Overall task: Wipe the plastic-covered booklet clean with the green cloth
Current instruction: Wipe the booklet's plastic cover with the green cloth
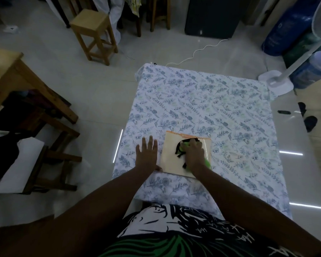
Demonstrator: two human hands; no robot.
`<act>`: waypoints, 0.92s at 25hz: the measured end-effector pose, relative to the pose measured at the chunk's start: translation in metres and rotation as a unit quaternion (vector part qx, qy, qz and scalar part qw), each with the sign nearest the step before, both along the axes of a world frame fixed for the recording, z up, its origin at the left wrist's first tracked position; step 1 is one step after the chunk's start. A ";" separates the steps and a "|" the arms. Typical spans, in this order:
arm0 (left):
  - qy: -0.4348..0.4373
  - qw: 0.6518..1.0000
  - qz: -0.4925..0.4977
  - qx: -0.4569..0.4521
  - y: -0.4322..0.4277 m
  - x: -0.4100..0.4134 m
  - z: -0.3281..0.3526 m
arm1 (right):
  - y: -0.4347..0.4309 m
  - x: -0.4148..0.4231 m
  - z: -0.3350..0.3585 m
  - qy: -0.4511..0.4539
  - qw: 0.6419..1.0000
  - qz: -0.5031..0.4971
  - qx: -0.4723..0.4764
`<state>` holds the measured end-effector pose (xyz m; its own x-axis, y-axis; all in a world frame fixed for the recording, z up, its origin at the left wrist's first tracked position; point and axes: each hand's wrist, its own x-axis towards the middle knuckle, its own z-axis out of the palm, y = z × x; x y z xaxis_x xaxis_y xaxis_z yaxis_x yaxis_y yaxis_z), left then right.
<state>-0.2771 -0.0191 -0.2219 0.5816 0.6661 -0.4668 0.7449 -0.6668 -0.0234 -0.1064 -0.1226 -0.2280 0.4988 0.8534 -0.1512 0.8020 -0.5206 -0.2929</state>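
Green cloth (208, 162) lies under right hand (194, 154) (atop booklet (171, 156)).

Head view, steeply down over hands (174, 154)

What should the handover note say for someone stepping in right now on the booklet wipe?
Left hand: open, fingers spread, flat on the floral tablecloth at the booklet's left edge, thumb near its near-left corner.
Right hand: pressing the green cloth down onto the plastic-covered booklet.
Booklet lies flat near the table's near edge, with the cloth on its middle and right part.
Done: wiping is under way; how much of the cover is clean cannot be told.
Left: probably the left strip and far edge, then lift the cloth off.
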 end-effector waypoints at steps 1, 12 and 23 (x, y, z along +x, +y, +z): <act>0.001 1.000 0.003 -0.009 0.000 -0.002 0.002 | -0.003 -0.013 -0.001 0.012 1.000 0.028 0.001; -0.014 0.997 0.062 -0.050 0.000 -0.010 -0.005 | 0.019 -0.036 -0.011 0.081 0.995 0.062 -0.012; -0.003 0.993 0.089 -0.082 0.002 -0.006 0.000 | 0.047 -0.031 -0.016 0.069 0.996 0.056 -0.013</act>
